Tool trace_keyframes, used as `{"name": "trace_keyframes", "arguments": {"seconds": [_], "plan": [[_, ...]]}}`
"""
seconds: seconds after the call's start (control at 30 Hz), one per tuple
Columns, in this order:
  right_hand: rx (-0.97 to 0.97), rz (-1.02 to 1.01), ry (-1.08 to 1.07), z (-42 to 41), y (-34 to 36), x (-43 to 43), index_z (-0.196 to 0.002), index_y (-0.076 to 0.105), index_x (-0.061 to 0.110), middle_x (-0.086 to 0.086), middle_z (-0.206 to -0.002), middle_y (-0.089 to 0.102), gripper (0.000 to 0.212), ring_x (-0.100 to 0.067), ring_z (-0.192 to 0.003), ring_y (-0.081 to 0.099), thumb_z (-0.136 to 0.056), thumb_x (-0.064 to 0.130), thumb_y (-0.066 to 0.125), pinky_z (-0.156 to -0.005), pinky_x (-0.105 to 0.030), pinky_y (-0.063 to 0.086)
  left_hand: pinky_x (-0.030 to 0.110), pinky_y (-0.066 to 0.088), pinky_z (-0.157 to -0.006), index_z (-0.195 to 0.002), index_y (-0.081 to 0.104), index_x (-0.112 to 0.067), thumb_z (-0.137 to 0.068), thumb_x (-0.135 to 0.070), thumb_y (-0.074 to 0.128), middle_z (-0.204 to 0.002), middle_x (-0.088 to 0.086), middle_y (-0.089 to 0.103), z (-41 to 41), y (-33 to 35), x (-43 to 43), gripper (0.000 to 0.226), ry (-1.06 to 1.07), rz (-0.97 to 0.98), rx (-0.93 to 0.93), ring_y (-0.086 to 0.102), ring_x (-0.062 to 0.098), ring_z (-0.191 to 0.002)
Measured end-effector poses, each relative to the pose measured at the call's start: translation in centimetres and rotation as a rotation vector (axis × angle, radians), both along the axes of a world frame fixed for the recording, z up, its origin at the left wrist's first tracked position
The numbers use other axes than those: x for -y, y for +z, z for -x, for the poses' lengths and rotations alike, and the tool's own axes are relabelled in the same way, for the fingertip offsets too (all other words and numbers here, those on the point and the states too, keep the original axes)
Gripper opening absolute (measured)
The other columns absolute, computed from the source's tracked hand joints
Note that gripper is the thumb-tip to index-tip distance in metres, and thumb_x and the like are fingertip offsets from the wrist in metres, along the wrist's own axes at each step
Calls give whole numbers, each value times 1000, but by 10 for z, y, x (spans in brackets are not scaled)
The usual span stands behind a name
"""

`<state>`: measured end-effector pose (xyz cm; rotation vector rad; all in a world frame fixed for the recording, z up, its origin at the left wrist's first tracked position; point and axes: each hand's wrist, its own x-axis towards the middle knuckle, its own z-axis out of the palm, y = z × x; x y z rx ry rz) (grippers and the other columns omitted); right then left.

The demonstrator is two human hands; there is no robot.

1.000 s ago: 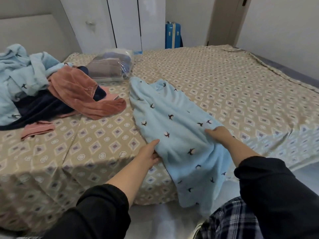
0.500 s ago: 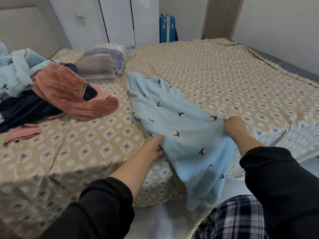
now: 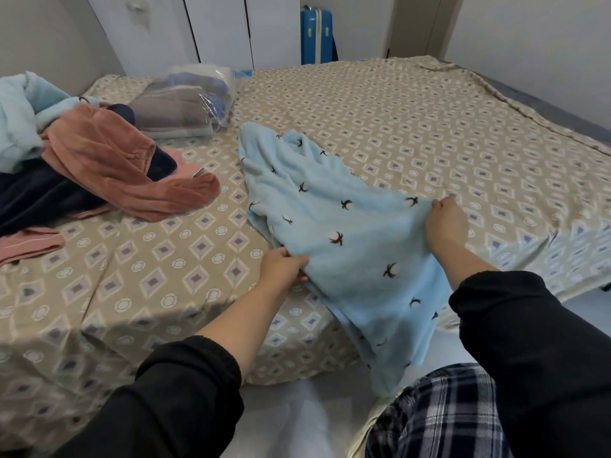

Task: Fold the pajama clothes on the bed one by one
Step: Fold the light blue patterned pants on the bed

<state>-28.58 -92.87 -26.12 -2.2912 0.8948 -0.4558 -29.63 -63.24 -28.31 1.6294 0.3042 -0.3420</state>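
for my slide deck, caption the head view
Left hand and right hand grip a light blue printed fleece pajama garment on the beige patterned bed.

Bare patterned beige bedsheet (image 3: 429,120) fills the upper right of the frame, free for a hand. Left of centre a narrower bare strip runs between the heap of rust, navy and pale blue fleece clothes (image 3: 109,160) and the spread pale blue fleece pajama piece (image 3: 347,246). A clear plastic bag of folded fabric (image 3: 185,107) blocks its far end.

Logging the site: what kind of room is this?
Most likely a home bedroom: a large bed with a patterned cover, white wardrobe doors behind it, and a blue suitcase standing beside them.
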Motion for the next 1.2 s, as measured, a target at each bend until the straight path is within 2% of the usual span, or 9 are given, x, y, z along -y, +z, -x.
{"name": "trace_keyframes", "arguments": {"seconds": [0.1,0.23,0.33,0.5,0.63,0.77,0.93,1.07,1.2], "plan": [[-216,-7,47,3,-9,8,-108,57,-5,-24,-110,61,30,-41,-104,56,-101,19,40,-81,-41,43,29,54,-51,-80,62,-2,-85,-2,66,-69,16,64,-2,-2,-3,7,-38,-88,-8,60,22,-49],[-121,14,40,9,-18,14,-79,50,4,-13,-79,54,32,-32,-80,51,-101,25,40,-70,-35,38,40,60,-61,-71,63,-1,-84,-6,68,-57,14,64,0,-5,-5,15,-42,-221,60,61,23,-47],[-128,-19,44,15,-19,13,-63,38,11,-6,-63,42,41,-29,-72,47,-100,28,37,-65,-33,35,43,60,-67,-76,61,-4,-81,-13,69,-64,12,67,2,-8,-2,13,6,-278,86,65,28,-54],[-202,-15,110,18,-16,9,-84,48,4,-15,-86,55,32,-34,-84,54,-94,35,45,-64,-34,38,48,58,-73,-109,48,-9,-69,-24,74,-99,9,60,1,-5,5,50,103,-203,22,65,34,-84],[-296,-126,153,14,-12,0,-128,47,2,-16,-118,57,62,-34,-100,55,-93,53,46,-78,-37,43,30,49,-50,-110,53,-1,-79,-15,73,-101,14,62,-4,-1,4,40,114,-120,-69,63,32,-78],[-332,-111,193,6,-11,-5,-111,55,-2,-9,-83,56,53,-29,-77,53,-93,47,51,-67,-35,44,32,52,-57,-107,53,-5,-79,-10,70,-92,8,60,-6,-1,2,33,34,-208,-66,59,24,-65],[-239,-278,176,-2,0,-14,-107,49,2,-12,-96,54,41,-28,-84,51,-87,34,65,-69,-34,40,40,60,-65,-103,55,-8,-73,-15,73,-91,11,66,-7,-2,-5,36,-35,-275,13,66,28,-64],[-39,-221,228,-5,19,-25,-73,49,6,-7,-68,49,26,-26,-71,49,-83,22,67,-53,-31,34,42,54,-80,-131,35,-16,-71,-22,73,-123,11,56,-4,8,-6,71,-28,-383,139,60,33,-101],[114,-24,330,9,37,-47,-81,59,8,-10,-72,61,19,-26,-67,53,-85,26,60,-56,-32,37,37,33,-104,-153,12,-21,-84,-16,66,-150,10,27,-17,46,-1,88,-97,-732,514,31,31,-135]]}}
